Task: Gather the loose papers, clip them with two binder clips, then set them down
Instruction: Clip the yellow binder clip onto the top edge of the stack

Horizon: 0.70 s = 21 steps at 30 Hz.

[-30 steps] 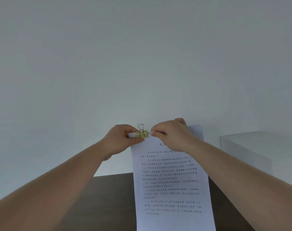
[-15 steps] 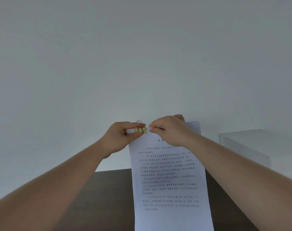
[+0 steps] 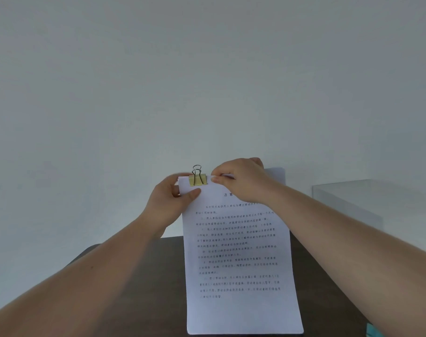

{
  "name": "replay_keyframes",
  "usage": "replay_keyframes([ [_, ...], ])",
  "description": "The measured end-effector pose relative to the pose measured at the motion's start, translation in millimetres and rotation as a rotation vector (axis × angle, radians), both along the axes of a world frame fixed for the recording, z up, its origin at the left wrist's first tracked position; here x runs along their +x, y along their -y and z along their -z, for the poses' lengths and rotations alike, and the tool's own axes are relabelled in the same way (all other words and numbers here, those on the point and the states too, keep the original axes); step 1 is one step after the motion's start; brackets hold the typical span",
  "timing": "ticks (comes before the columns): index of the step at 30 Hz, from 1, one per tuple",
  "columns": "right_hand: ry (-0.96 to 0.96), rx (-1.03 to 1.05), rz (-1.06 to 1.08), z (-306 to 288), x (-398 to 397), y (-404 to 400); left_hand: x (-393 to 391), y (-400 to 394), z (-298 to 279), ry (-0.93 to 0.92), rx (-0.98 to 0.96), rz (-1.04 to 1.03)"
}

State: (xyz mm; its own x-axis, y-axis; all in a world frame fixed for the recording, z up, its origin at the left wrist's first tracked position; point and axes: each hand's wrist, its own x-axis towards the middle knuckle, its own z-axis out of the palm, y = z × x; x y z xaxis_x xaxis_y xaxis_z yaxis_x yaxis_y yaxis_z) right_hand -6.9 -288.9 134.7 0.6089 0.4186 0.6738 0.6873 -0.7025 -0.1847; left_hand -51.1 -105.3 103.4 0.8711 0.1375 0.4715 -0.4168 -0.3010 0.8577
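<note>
A stack of white printed papers [image 3: 238, 263] stands upright over the dark table [image 3: 139, 276], held up in front of me. A gold binder clip [image 3: 197, 179] with wire handles sits clamped on the top edge near the left corner. My left hand [image 3: 169, 203] grips the papers' upper left corner just below the clip, thumb on the front. My right hand [image 3: 241, 181] pinches the top edge right of the clip, covering part of it. No second clip shows.
A plain pale wall fills the upper view. A clear glass or acrylic box [image 3: 348, 205] stands at the right beyond my right arm. A small teal object [image 3: 372, 333] peeks in at the bottom right edge.
The clip's body now sits fully on the papers' top edge with its handles upright. My left hand slid from the clip down to the corner below it. The papers rose slightly.
</note>
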Motion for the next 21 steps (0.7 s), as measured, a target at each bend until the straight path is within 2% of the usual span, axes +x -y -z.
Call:
replay_keyframes([
  [10, -0.010, 0.002, 0.014, 2, -3, -3, -6, 1, 10, -0.132, -0.150, 0.136],
  [17, 0.001, 0.048, 0.011, 5, -4, 2, -7, 4, 12, -0.091, -0.211, 0.104],
  [21, 0.055, 0.071, 0.104, 4, -5, 14, -7, 4, 10, -0.087, -0.283, 0.091],
])
